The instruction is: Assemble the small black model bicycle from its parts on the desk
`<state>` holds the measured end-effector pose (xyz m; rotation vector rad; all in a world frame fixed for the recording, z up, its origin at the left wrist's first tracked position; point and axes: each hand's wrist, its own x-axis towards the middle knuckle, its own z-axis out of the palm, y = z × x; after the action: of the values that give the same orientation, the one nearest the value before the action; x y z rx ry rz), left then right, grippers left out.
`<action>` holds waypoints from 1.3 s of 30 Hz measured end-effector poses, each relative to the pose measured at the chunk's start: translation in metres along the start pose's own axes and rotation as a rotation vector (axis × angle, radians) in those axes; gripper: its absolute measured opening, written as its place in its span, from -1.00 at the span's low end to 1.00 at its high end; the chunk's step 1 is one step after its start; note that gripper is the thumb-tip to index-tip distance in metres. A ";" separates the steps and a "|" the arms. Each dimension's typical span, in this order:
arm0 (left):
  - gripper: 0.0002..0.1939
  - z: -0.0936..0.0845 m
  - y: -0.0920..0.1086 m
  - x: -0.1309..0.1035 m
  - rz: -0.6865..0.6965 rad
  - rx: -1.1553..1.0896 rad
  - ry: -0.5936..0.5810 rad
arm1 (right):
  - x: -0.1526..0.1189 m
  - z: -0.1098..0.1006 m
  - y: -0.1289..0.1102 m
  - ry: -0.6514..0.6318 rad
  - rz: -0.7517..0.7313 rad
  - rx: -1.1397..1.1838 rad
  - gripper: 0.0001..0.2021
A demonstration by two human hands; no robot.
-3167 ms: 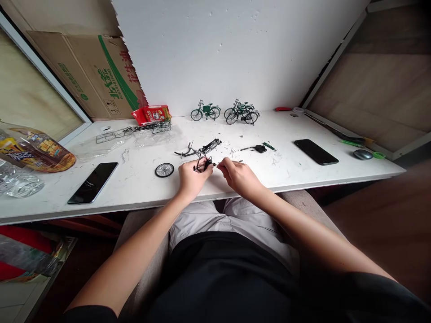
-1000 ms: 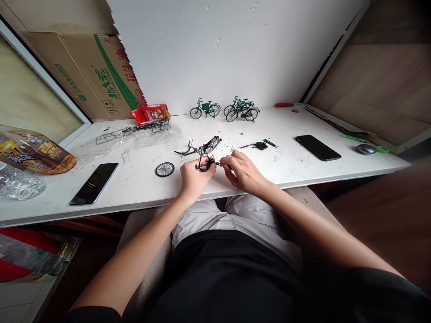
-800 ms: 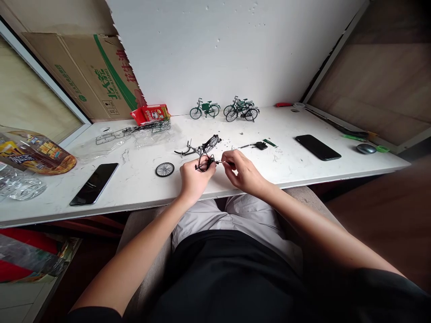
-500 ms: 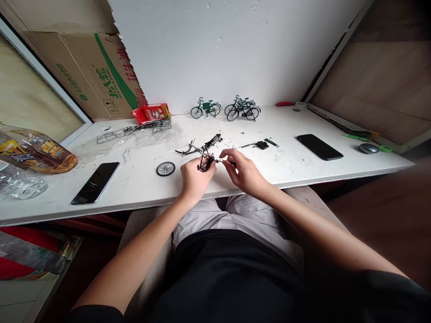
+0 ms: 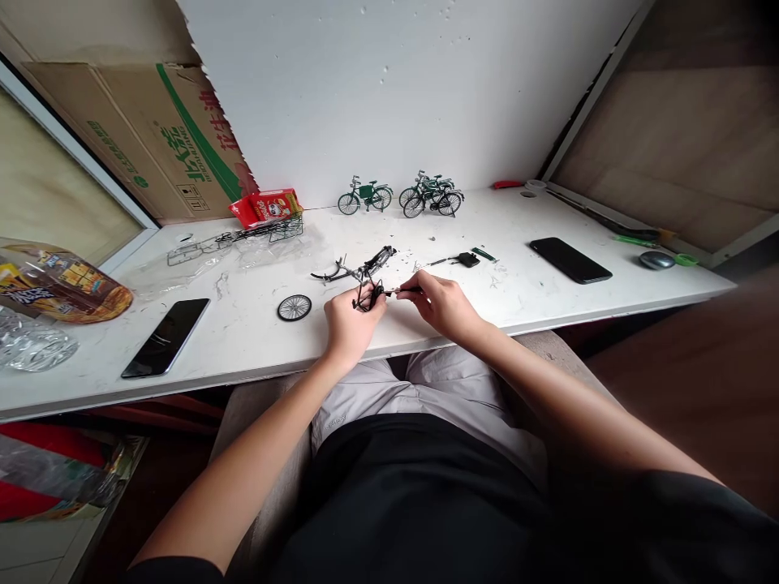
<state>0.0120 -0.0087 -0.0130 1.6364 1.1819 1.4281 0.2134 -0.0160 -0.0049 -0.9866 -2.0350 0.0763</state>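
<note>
My left hand (image 5: 350, 326) is closed around a small black model bicycle frame (image 5: 363, 302), near the front edge of the white table. Between the thumb and fingers of my right hand (image 5: 445, 308) is a slender dark tool (image 5: 411, 289), whose tip points left at the frame; its kind is too small to tell. Beside my left hand lies a loose black spoked wheel (image 5: 294, 307). Just beyond the hands rest a black fender-like part (image 5: 327, 276) and another dark bicycle part (image 5: 380, 259). My fingers hide part of the frame.
Finished model bicycles (image 5: 365, 195) stand along the back wall. Black sprues (image 5: 243, 235) and a red packet (image 5: 268, 208) lie at back left. Phones (image 5: 167, 337) flank the work area, one also at right (image 5: 570, 259). Bottles (image 5: 66, 280) lie at far left.
My right fingers have closed together lower around the slender tool, which now shows more clearly against the frame. The view has shifted slightly; my left hand keeps its hold.
</note>
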 end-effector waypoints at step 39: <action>-0.76 -0.003 -0.001 0.002 -0.101 -0.191 -0.142 | -0.007 -0.016 0.008 -0.069 -0.441 -0.303 -0.66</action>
<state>0.0093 -0.0063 -0.0124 1.4982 1.0017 1.2968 0.2317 -0.0194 -0.0027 -0.6942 -2.3265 -0.4489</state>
